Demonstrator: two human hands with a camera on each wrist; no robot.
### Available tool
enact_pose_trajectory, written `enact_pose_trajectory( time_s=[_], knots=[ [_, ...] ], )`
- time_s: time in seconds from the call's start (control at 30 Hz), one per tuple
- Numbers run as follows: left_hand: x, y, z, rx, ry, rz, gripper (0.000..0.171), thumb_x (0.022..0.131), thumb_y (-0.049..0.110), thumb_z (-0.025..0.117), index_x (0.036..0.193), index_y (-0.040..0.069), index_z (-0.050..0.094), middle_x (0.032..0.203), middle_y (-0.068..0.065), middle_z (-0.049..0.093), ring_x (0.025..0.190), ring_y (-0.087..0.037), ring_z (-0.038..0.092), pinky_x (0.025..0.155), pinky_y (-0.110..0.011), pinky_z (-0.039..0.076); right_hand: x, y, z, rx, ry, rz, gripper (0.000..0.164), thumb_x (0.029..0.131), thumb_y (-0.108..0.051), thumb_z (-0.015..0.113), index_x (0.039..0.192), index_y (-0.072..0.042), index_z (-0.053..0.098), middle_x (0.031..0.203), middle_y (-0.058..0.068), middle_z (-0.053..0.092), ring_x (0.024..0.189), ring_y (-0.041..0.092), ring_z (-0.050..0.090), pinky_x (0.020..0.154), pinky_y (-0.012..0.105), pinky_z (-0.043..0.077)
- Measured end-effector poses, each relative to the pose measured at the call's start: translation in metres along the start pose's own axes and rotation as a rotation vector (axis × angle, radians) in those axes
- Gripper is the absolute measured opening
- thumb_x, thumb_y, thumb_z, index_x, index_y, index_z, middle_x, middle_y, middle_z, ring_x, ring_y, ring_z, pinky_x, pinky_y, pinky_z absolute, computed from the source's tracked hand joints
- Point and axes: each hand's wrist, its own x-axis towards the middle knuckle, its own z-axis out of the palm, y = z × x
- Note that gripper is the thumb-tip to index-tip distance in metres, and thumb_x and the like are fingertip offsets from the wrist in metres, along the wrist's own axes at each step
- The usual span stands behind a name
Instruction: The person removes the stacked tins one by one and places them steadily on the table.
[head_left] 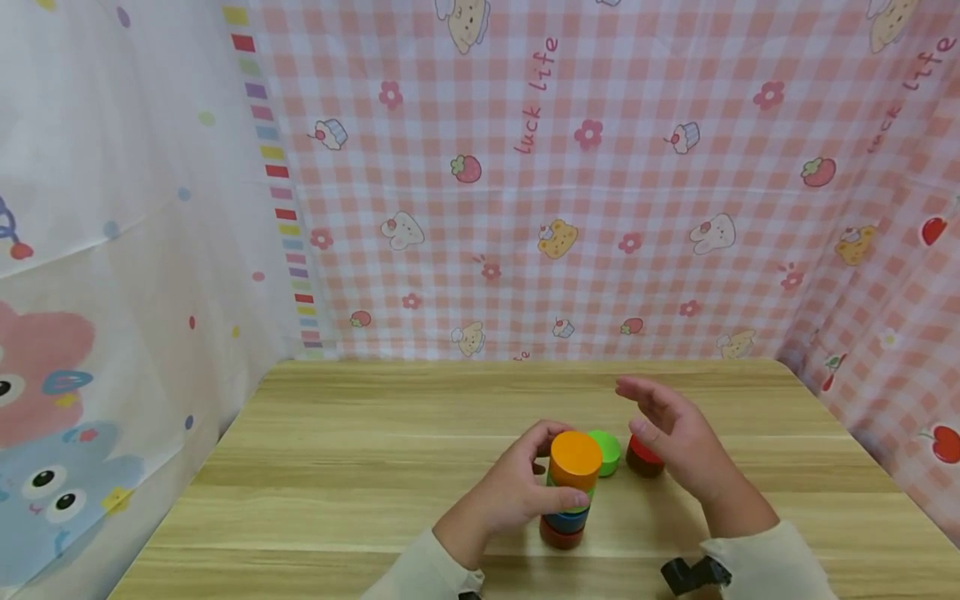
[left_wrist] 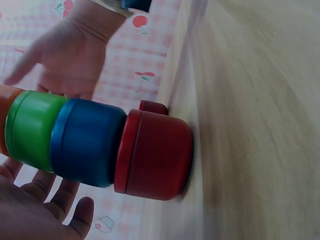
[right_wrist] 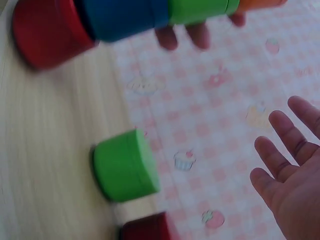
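Note:
A tower of round blocks stands upright on the table: a red block [left_wrist: 157, 156] at the bottom, then a blue block [left_wrist: 90, 142], a green block [left_wrist: 36, 129] and an orange block [head_left: 576, 454] on top. My left hand [head_left: 513, 485] holds the tower near its upper part, thumb across the front and fingers curved behind it. To the right, my right hand [head_left: 681, 437] is raised with spread fingers and nothing in it. Below that hand sits a loose red block [head_left: 645, 458], partly hidden by it. Between this block and the tower is a second green block [right_wrist: 126, 166].
The wooden table [head_left: 337, 467] reaches back to a pink checked cloth [head_left: 480, 208] with printed figures. A pale cloth [head_left: 135, 275] hangs along the left side, and more checked cloth closes off the right.

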Motion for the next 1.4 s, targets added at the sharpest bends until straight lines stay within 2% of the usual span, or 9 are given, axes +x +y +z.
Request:
enact_pose_trajectory(
  time_s=[0.13,0.33,0.5,0.63,0.9,1.03,1.17,1.3,1.4],
  knots=[
    [0.001,-0.004,-0.001,-0.006,-0.039,0.018,0.060,0.088,0.026,0.086,0.140,0.027,0.055,0.130,0.008,0.064,0.116,-0.019,0.055,0.102,-0.043,0.046,0.000,-0.007,0.004,0.039,-0.044,-0.058,0.041,0.108,-0.011,0.058,0.147,0.002,0.054,0.142,-0.013,0.061,0.137,-0.003,0.050,0.112,0.011,0.035],
    [0.001,-0.007,-0.001,-0.012,-0.059,0.024,0.060,0.087,0.022,0.086,0.139,0.029,0.056,0.128,0.010,0.064,0.115,-0.017,0.057,0.102,-0.042,0.049,-0.001,-0.013,0.010,0.087,-0.114,-0.104,0.044,0.108,-0.013,0.058,0.146,0.009,0.050,0.146,-0.006,0.059,0.139,0.003,0.049,0.113,0.013,0.034],
    [0.002,-0.010,-0.003,-0.007,-0.079,0.030,0.061,0.088,0.022,0.086,0.140,0.028,0.056,0.129,0.010,0.064,0.116,-0.016,0.059,0.102,-0.038,0.050,0.000,-0.014,0.013,0.092,-0.160,-0.141,0.043,0.108,-0.015,0.060,0.147,0.003,0.053,0.147,-0.003,0.059,0.140,0.005,0.049,0.115,0.014,0.033],
    [0.004,-0.013,-0.004,-0.006,-0.099,0.043,0.061,0.088,0.023,0.087,0.141,0.027,0.056,0.129,0.010,0.063,0.115,-0.015,0.060,0.100,-0.034,0.052,0.001,-0.013,0.015,0.105,-0.199,-0.170,0.043,0.105,-0.010,0.064,0.145,0.002,0.055,0.146,0.000,0.059,0.140,0.008,0.050,0.116,0.015,0.032],
    [0.005,-0.019,-0.005,0.014,-0.132,0.079,0.062,0.088,0.031,0.087,0.141,0.027,0.055,0.129,0.012,0.063,0.114,-0.012,0.061,0.101,-0.034,0.052,-0.001,-0.016,0.021,0.113,-0.279,-0.124,0.047,0.100,-0.011,0.071,0.145,-0.008,0.058,0.143,0.004,0.059,0.139,0.010,0.052,0.110,0.022,0.041],
    [0.005,-0.022,-0.005,0.013,-0.138,0.074,0.062,0.089,0.031,0.086,0.142,0.026,0.055,0.130,0.012,0.063,0.114,-0.012,0.061,0.100,-0.032,0.052,0.000,-0.014,0.022,0.129,-0.321,-0.138,0.048,0.099,-0.013,0.074,0.145,-0.009,0.058,0.141,0.008,0.058,0.135,0.016,0.056,0.112,0.024,0.042],
    [0.004,-0.022,-0.004,0.005,-0.126,0.050,0.058,0.090,0.024,0.085,0.141,0.025,0.056,0.130,0.010,0.062,0.114,-0.013,0.060,0.098,-0.030,0.052,0.000,-0.013,0.024,0.139,-0.346,-0.132,0.050,0.098,-0.017,0.076,0.145,-0.012,0.058,0.138,0.012,0.059,0.132,0.018,0.058,0.115,0.025,0.040],
    [0.003,-0.020,-0.003,-0.003,-0.111,0.030,0.056,0.092,0.015,0.082,0.141,0.023,0.057,0.130,0.007,0.062,0.113,-0.014,0.059,0.098,-0.030,0.052,0.000,-0.014,0.026,0.112,-0.347,-0.130,0.051,0.097,-0.012,0.077,0.144,-0.014,0.059,0.137,0.012,0.061,0.131,0.022,0.058,0.115,0.026,0.040],
    [0.003,-0.020,-0.002,-0.004,-0.108,0.026,0.054,0.093,0.015,0.081,0.141,0.023,0.057,0.131,0.006,0.062,0.114,-0.014,0.059,0.100,-0.031,0.051,0.001,-0.013,0.026,0.088,-0.348,-0.131,0.051,0.095,-0.010,0.078,0.143,-0.014,0.061,0.137,0.008,0.061,0.131,0.021,0.058,0.114,0.026,0.041]
  ],
)
